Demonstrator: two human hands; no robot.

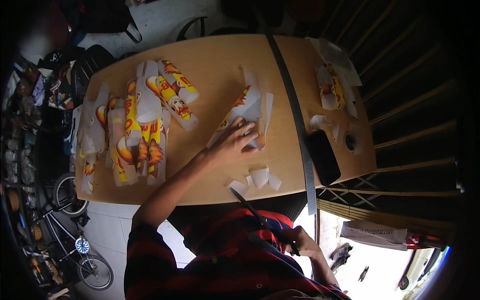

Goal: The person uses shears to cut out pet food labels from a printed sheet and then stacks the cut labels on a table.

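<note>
My left hand [234,141] rests on a curling printed paper sheet [254,102] at the middle of the table, its fingers spread over the paper. White shows on much of the sheet, with a yellow and orange print along its left side. Close to my body, below the table's front edge, my right hand [304,242] is closed around a pair of dark scissors [256,214]. Their blade points up and left toward several small white paper scraps [259,177] at the front edge.
Rolled printed sheets [148,102] are heaped on the table's left. A long dark metal ruler or strip [291,100] crosses the table. Right of it lie a black phone [323,157], a roll of tape [350,143] and another rolled sheet [330,91]. A bicycle [82,245] stands on the floor at left.
</note>
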